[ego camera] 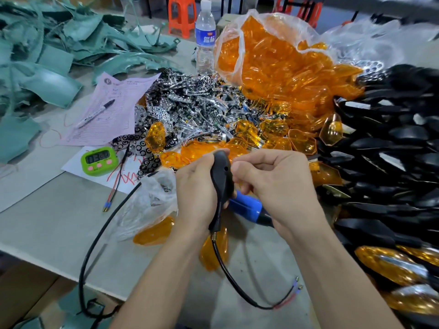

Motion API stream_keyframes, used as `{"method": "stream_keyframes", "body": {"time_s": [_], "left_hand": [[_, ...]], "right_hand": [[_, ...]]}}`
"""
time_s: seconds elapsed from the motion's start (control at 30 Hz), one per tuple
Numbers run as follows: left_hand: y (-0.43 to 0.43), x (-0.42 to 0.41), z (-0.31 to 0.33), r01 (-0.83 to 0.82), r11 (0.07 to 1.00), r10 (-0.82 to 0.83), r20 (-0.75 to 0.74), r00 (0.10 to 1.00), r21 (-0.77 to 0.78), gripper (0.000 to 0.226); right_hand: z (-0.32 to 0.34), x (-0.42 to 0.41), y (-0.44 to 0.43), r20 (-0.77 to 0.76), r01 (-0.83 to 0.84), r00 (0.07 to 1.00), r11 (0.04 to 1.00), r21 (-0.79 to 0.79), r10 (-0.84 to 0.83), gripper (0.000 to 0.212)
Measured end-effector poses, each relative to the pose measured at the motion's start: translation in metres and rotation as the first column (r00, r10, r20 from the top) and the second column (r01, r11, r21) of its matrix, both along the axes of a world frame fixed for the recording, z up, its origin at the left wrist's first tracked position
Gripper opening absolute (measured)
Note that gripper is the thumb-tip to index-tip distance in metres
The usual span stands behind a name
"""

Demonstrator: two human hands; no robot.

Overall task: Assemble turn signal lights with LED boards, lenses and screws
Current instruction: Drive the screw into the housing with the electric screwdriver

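Your left hand (pixel 197 186) grips the black signal housing (pixel 222 172), stem down; your right hand (pixel 273 184) curls fingertips against its side; anything pinched, cannot tell; blue screwdriver (pixel 247 205) lies beneath.

Blue tool (pixel 247 206): mostly hidden behind my right hand (pixel 275 184).
Timer (pixel 98 161) digits: too blurred for me to read.

L hand (pixel 197 186) grips black housing (pixel 222 172) upright; R hand (pixel 273 184) curled, fingertips at its side.
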State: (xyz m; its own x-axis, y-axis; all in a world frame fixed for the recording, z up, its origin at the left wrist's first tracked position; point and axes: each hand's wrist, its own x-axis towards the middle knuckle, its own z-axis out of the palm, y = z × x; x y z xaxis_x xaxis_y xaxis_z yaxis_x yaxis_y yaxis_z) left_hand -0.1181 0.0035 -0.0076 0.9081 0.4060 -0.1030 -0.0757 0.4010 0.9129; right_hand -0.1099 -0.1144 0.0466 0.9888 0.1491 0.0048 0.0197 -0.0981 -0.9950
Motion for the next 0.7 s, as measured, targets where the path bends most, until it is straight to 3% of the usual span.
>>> {"method": "stream_keyframes", "body": {"time_s": [0.23, 0.33, 0.43, 0.53, 0.7], "left_hand": [[-0.005, 0.002, 0.001, 0.018, 0.994, -0.016, -0.023, 1.000, 0.109, 0.038], [-0.006, 0.001, -0.001, 0.033, 0.996, -0.030, -0.029, 0.999, 0.083, 0.037], [-0.005, -0.001, -0.005, 0.070, 0.995, -0.068, -0.042, 0.997, 0.065, 0.039], [-0.004, -0.006, -0.009, 0.107, 0.994, -0.106, -0.062, 0.992, 0.015, 0.045], [0.001, -0.008, -0.007, 0.163, 0.980, -0.173, -0.082, 0.982, -0.113, 0.038]], "right_hand": [[-0.007, 0.003, -0.001, -0.014, 0.048, 0.999, 0.998, -0.029, -0.049, 0.022], [-0.006, 0.007, -0.002, -0.126, 0.047, 0.991, 0.998, 0.041, -0.041, 0.020], [-0.002, 0.018, -0.002, -0.318, -0.045, 0.945, 0.996, 0.078, 0.068, 0.022], [0.001, 0.031, -0.006, -0.526, -0.219, 0.813, 0.968, 0.120, 0.249, 0.036], [-0.005, 0.037, -0.004, -0.546, -0.317, 0.782, 0.946, 0.066, 0.301, 0.041]]}}
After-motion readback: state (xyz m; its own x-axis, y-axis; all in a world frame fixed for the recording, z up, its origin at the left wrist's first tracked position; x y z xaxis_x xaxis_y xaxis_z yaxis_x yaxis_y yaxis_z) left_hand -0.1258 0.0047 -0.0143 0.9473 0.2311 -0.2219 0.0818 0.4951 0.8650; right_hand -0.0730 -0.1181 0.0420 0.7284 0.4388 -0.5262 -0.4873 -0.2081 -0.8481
